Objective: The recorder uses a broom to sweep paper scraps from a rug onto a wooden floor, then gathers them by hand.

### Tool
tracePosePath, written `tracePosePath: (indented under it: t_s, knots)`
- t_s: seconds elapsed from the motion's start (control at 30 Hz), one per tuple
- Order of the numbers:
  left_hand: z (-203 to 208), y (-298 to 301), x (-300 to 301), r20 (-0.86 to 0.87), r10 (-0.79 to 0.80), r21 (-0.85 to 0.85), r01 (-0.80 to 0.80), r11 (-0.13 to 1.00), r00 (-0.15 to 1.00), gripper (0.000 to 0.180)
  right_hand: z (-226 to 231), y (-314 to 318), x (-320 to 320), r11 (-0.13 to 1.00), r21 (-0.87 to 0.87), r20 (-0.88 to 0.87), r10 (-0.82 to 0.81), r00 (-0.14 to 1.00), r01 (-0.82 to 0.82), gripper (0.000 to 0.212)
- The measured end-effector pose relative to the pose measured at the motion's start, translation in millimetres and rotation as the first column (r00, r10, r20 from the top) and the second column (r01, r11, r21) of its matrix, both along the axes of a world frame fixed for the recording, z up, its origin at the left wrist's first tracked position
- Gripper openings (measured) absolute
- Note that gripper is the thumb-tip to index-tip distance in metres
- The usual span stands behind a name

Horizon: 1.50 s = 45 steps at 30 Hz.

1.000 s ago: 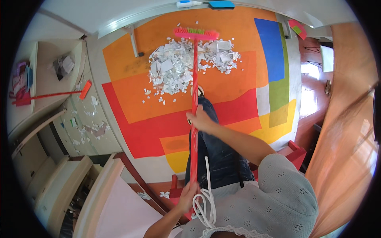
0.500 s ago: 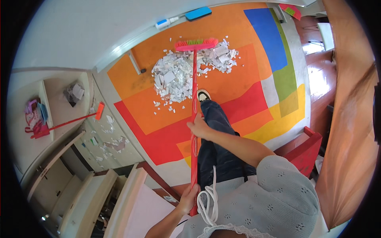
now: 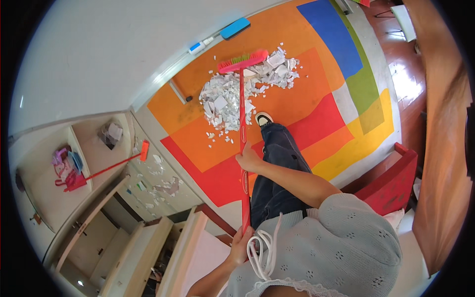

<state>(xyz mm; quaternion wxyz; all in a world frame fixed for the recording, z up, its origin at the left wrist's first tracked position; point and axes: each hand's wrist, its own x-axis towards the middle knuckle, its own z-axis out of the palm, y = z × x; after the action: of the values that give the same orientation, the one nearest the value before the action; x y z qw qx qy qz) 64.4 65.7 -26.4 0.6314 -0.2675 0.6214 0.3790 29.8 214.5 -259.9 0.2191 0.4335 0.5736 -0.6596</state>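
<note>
A long red broom (image 3: pixel 243 106) stretches away from me across the floor. My left hand (image 3: pixel 241 242) is closed round the top end of its handle, close to my waist. Farther down the handle, my right hand (image 3: pixel 249 158) grips it with the arm reaching across. The broom's pink and green bristle head (image 3: pixel 243 61) rests at the far edge of a heap of torn white paper scraps (image 3: pixel 222 99). More scraps (image 3: pixel 281 69) lie to the right of the head, with small bits scattered about.
A whiteboard (image 3: pixel 99 54) with a blue eraser (image 3: pixel 235 28) and a marker (image 3: pixel 200 46) on its ledge borders the far left. Left stand shelves with a red dustpan (image 3: pixel 75 182) and litter. A red chair-like piece (image 3: pixel 386 185) stands right. My shoe (image 3: pixel 263 118) is beside the heap.
The view has turned slightly, shifting the surroundings. The broom head is tilted a little more, with its right end raised. Both hands keep their hold on the handle.
</note>
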Motion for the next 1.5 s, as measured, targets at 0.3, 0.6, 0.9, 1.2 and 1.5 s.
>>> tracePosePath:
  t_s: [0.3, 0.6, 0.9, 1.2, 1.5]
  knots:
    - [-41.3, 19.6, -37.6, 0.084, 0.182, -0.073, -0.176, 0.982, 0.98, 0.03, -54.5, 5.6, -55.4, 0.997, -0.017, 0.071, 0.072, 0.995, -0.071, 0.036]
    - [35.1, -119.1, -13.8, -0.166, -0.294, 0.069, 0.308, 0.949, 0.941, 0.028, 46.3, -109.1, -8.0, 0.988, -0.149, -0.05, 0.021, 0.999, -0.028, 0.047]
    - [-12.0, -68.7, -72.7, -0.182, -0.563, 0.113, 0.586, 0.802, 0.806, 0.026, -30.5, -64.3, 5.5, 0.805, 0.339, -0.03, -0.509, 0.86, 0.487, 0.044]
    - [-98.6, 87.0, -43.0, -0.203, -0.546, 0.255, 0.582, 0.772, 0.813, 0.025, -69.2, 80.4, 37.0, 0.553, 0.255, -0.105, -0.8, 0.591, 0.793, 0.027]
    - [-34.7, -41.3, -99.7, 0.049, -0.659, -0.077, 0.66, 0.747, 0.751, 0.03, -119.8, -66.4, 7.2, 0.883, 0.334, -0.149, -0.295, 0.944, 0.329, 0.025]
